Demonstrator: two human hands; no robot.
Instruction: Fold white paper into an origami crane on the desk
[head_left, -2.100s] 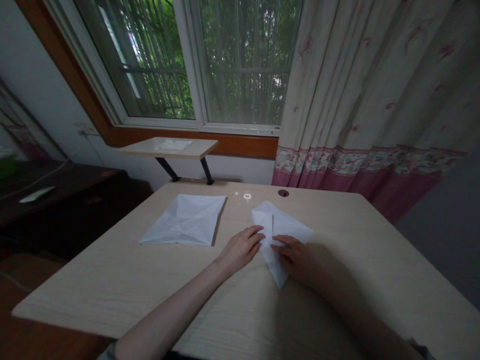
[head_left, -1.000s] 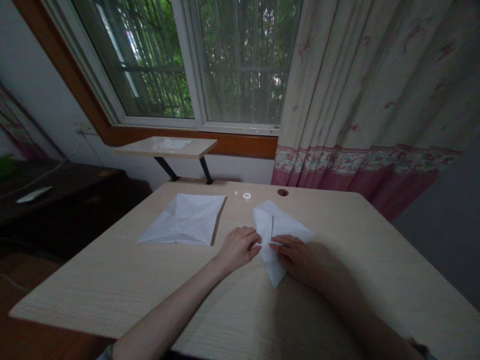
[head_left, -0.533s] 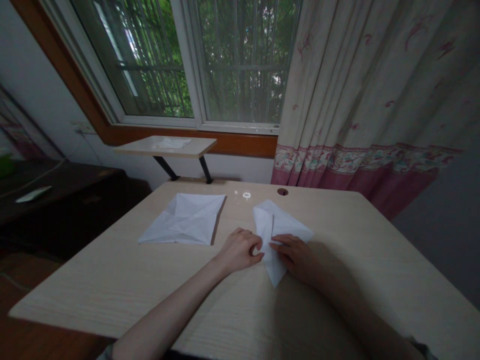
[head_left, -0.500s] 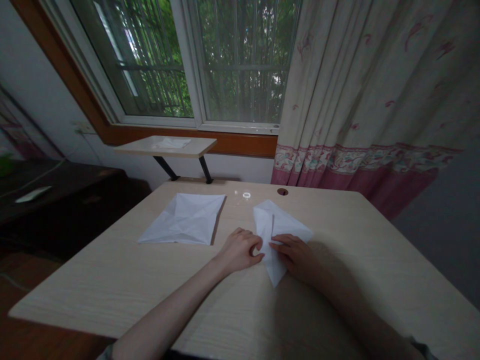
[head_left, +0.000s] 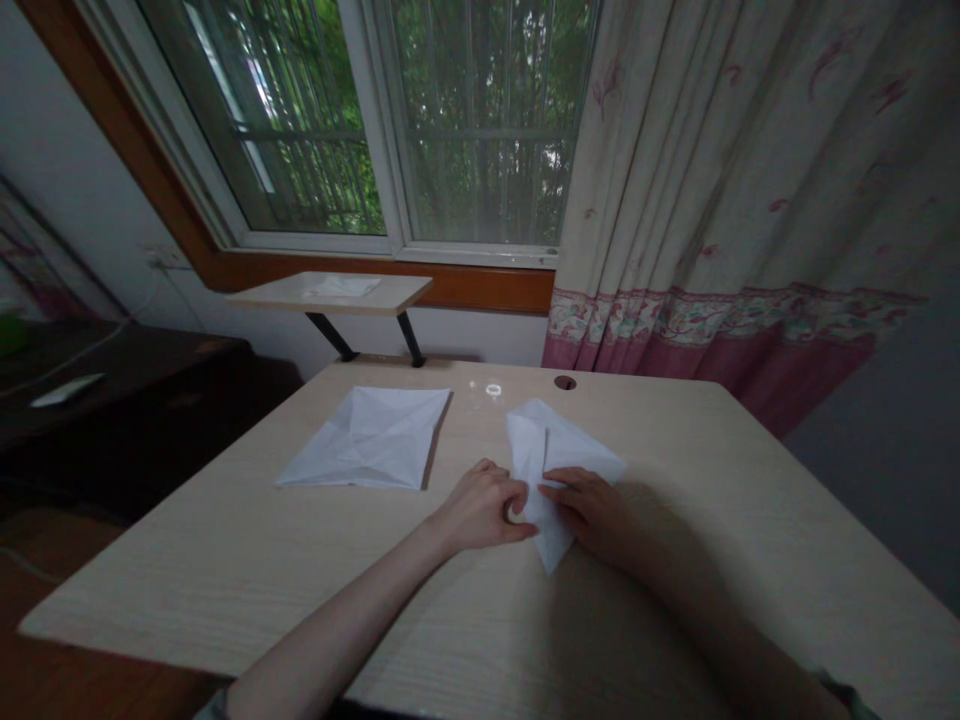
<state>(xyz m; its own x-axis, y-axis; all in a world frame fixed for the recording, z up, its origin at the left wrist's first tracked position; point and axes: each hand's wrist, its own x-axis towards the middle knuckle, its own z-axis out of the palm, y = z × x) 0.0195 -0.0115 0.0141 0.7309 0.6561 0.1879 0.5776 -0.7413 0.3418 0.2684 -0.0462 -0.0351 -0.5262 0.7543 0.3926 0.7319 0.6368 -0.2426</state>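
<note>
A folded white paper (head_left: 551, 455), shaped like a kite with its point toward me, lies on the light wooden table (head_left: 675, 600). My left hand (head_left: 484, 505) is curled, its fingertips pinching the paper's left edge near the lower point. My right hand (head_left: 596, 510) lies flat on the paper's right side, fingers stretched out and pressing it down. A second white sheet (head_left: 371, 450), creased and unfolded, lies flat to the left, apart from both hands.
A small ring (head_left: 493, 390) and a cable hole (head_left: 565, 382) sit near the table's far edge. A little shelf (head_left: 330, 293) juts out under the window. A dark cabinet (head_left: 112, 390) stands at the left, a curtain (head_left: 735, 200) at the right.
My left hand has curled from flat fingers into a pinch and slid down along the paper's left edge toward me. My right hand has stayed pressed on the paper.
</note>
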